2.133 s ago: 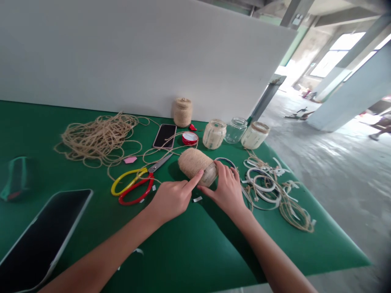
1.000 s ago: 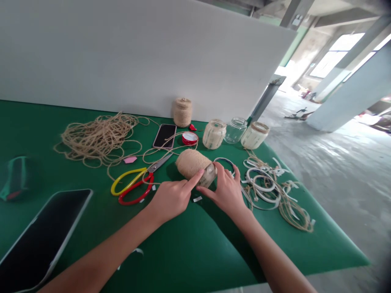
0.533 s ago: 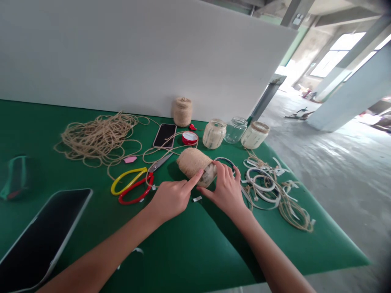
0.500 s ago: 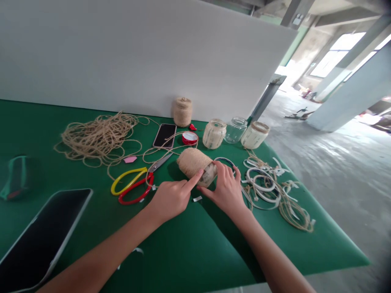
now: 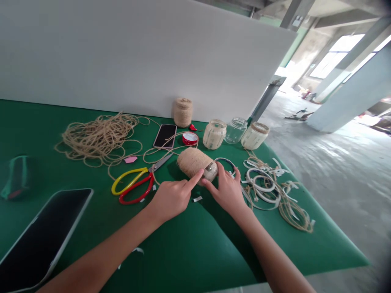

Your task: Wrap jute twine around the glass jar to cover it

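A glass jar wrapped mostly in jute twine (image 5: 192, 162) lies on its side, a bare glass part showing at its right end. My right hand (image 5: 227, 189) grips that end between thumb and fingers. My left hand (image 5: 174, 197) has its index finger stretched onto the edge of the wrapping, the other fingers curled in. A strand of twine (image 5: 155, 179) runs down to the left hand, where its end is hidden. Left of the hand lie scissors (image 5: 134, 185) with one yellow and one red handle.
A loose heap of twine (image 5: 100, 136) lies at the left, a large dark-screened device (image 5: 45, 236) nearer me. Behind the jar are a phone (image 5: 165, 135), a red tape roll (image 5: 190, 138), a wrapped jar (image 5: 183, 112) and several other jars (image 5: 214, 134). Rings and twine coils (image 5: 265, 183) lie right.
The held jar has turned slightly, showing more of its glass end. My right fingers have shifted on that end; the left index finger stays at the wrapping's edge.
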Tool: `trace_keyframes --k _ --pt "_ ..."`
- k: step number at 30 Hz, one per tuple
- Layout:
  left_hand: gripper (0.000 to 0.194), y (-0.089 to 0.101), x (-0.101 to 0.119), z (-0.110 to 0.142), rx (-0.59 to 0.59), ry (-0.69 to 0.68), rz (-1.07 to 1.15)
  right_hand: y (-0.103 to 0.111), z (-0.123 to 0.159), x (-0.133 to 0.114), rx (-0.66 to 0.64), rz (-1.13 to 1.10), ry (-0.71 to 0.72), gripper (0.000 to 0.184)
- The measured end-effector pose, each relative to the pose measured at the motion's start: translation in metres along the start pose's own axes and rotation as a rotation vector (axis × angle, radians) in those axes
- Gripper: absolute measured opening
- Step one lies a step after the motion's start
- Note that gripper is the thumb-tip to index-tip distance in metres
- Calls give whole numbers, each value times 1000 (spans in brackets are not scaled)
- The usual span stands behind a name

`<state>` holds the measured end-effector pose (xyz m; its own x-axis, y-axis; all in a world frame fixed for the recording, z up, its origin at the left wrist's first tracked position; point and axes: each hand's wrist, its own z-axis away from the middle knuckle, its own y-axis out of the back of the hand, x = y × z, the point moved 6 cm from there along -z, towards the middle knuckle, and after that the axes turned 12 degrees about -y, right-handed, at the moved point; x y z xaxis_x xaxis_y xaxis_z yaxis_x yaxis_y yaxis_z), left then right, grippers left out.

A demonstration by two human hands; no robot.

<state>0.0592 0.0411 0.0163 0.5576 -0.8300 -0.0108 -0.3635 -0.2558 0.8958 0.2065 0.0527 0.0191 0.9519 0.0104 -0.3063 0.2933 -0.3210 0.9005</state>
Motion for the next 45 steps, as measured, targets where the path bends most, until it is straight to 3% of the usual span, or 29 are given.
trace_keyframes --k 7,13,19,27,34,45 --pt "56 -4 -1 1 -17 -5 -7 -1 2 1 54 3 14 87" --pt "59 -4 -1 2 -5 6 -25 0 2 -2 81 -24 81 72" --pt "60 -1 0 -1 21 -10 -28 4 3 -4 79 -30 97 70" --pt "60 1 0 -1 23 -3 -4 5 3 -8 24 21 34 60" --pt "59 2 2 0 33 -9 1 2 2 -3 38 -33 62 79" --pt "58 3 8 -1 58 -49 8 7 2 -8 57 -71 73 68"
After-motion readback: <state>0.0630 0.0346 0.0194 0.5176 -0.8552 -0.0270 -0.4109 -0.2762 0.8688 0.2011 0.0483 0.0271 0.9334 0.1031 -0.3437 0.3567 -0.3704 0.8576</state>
